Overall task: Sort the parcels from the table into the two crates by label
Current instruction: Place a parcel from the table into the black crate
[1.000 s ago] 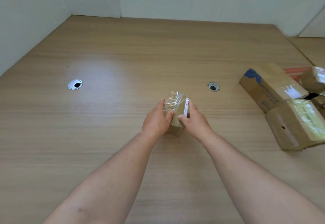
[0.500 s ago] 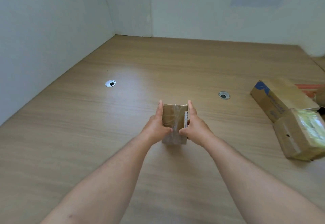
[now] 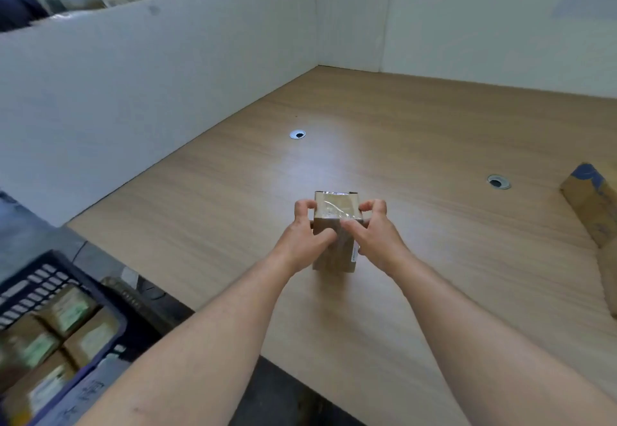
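A small brown cardboard parcel, wrapped in clear tape, stands on end in the middle of the wooden table. My left hand clasps its left side and my right hand its right side, thumbs over the near face. A white label strip shows on the parcel's lower right edge. Past the table's near-left corner, on the floor, sits a dark blue slotted crate holding several labelled brown parcels.
White partition walls line the table's left and far sides. Two round cable grommets are set in the tabletop. A larger cardboard box with blue print lies at the right edge. Green leaves hang at the top.
My view has swung left, bringing the blue crate into sight and pushing the boxes on the right mostly out of frame. Both hands have kept hold of the parcel, fingers shifted higher.
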The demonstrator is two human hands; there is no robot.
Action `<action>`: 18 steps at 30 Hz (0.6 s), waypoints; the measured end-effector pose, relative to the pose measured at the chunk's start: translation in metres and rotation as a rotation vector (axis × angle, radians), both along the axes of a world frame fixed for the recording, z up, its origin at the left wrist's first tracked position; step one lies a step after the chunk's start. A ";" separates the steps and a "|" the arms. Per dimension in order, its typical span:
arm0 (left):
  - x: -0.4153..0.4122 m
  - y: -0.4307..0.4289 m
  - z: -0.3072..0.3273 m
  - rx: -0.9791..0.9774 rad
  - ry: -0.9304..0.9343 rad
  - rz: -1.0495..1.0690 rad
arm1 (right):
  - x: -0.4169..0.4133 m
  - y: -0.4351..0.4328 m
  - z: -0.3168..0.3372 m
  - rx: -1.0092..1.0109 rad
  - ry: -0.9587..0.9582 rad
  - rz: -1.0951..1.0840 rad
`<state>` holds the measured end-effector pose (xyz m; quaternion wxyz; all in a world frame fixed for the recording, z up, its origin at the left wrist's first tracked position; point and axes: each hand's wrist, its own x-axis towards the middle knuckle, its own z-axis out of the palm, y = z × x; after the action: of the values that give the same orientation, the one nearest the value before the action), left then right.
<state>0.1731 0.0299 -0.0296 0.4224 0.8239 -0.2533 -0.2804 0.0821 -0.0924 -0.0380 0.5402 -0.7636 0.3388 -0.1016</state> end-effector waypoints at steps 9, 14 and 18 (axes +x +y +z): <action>-0.007 0.070 0.016 0.001 -0.056 0.274 | 0.018 0.057 0.014 -0.002 -0.030 0.130; -0.006 0.106 0.018 0.084 -0.078 0.245 | 0.025 0.083 0.021 -0.107 0.041 0.337; 0.001 0.134 0.016 0.098 -0.104 0.257 | 0.038 0.107 0.023 -0.111 0.077 0.444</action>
<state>0.1745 0.1636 -0.0132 0.4002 0.8827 -0.1532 -0.1930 0.1201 0.0149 -0.0146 0.4930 -0.8513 0.1769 0.0302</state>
